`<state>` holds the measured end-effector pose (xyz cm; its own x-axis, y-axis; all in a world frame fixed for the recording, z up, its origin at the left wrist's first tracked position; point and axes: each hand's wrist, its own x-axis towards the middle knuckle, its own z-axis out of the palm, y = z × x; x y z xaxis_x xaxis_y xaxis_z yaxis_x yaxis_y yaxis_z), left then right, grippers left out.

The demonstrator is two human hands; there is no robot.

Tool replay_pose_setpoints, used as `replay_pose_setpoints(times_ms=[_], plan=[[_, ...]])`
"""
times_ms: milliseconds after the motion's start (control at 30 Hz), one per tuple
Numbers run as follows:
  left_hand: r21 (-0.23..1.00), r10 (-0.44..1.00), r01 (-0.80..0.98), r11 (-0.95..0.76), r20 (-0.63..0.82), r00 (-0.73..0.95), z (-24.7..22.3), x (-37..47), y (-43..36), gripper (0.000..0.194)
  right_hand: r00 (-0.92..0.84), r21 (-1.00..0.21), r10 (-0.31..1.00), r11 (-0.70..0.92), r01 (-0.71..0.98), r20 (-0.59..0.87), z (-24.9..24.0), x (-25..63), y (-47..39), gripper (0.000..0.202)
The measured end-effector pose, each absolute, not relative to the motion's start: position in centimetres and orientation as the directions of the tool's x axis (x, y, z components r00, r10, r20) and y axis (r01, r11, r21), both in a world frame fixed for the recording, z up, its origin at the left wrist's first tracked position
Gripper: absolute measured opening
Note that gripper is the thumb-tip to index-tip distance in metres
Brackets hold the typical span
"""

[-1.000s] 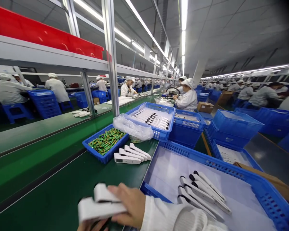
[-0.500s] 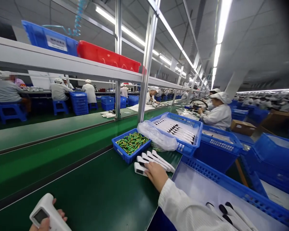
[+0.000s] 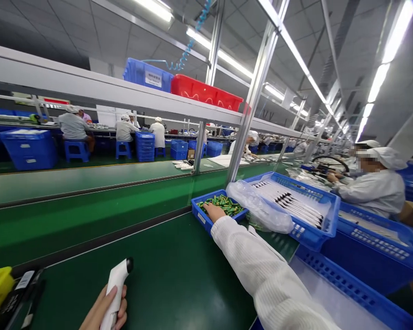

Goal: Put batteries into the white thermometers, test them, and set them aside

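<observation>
My left hand [image 3: 105,308] is wrapped round a white handheld device [image 3: 117,284] with a black round tip, held over the green work surface near the bottom edge. My right hand [image 3: 214,212] reaches into a small blue tray [image 3: 203,221] of green batteries [image 3: 230,204]. Its fingertips are down among the batteries, and whether they pinch one is hidden. My right sleeve covers most of the white devices lying beside the tray.
A clear plastic bag [image 3: 261,208] lies between the battery tray and a blue crate [image 3: 298,229] of white devices. A yellow bin [image 3: 0,286] stands at far left. Metal posts [image 3: 253,96] rise behind. A person [image 3: 375,183] works at the right.
My right hand has left the row of white devices and is now in the battery tray. The device in my left hand has turned, showing its black tip. The view has swung left.
</observation>
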<state>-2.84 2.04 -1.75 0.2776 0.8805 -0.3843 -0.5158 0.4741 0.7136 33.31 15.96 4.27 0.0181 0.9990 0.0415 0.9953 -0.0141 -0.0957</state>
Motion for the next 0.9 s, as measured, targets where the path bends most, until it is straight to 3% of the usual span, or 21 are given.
replay_pose_setpoints(times_ms=[167, 300, 467, 667, 767, 900], plan=[[0.659, 0.930, -0.659, 0.362, -0.307, 0.203, -1.1, -3.2, 2.1, 0.031, 0.079, -0.258, 0.995, -0.059, 0.964, 0.068, 3.9, 33.5, 16.3, 0.027], [0.706, 0.934, -0.613, 0.356, -0.296, 0.201, -0.3, -3.4, 1.0, 0.059, 0.199, -0.477, 0.968, -0.103, 0.873, 0.156, 4.3, 33.9, 16.7, 0.027], [0.756, 0.933, -0.548, 0.359, -0.313, 0.180, 0.5, -3.2, 0.1, 0.069, 0.248, -0.768, 0.931, 0.051, 0.639, 0.268, 5.9, 32.3, 15.7, 0.027], [0.841, 0.963, -0.471, 0.268, -0.227, 0.143, 1.7, -2.6, -0.1, 0.069, 0.006, -0.950, 0.968, 0.246, 0.193, 0.252, 5.4, 23.9, 11.2, 0.035], [0.866, 0.972, -0.442, 0.232, -0.198, 0.124, 1.5, -2.4, 0.1, 0.068, -0.167, -0.977, 0.964, 0.212, 0.024, 0.205, 3.5, 19.1, 8.4, 0.040], [0.880, 0.982, -0.436, 0.186, -0.161, 0.096, 0.9, -2.5, 0.3, 0.063, -0.438, -0.990, 0.893, 0.050, -0.135, 0.105, 1.1, 15.7, 5.5, 0.041]])
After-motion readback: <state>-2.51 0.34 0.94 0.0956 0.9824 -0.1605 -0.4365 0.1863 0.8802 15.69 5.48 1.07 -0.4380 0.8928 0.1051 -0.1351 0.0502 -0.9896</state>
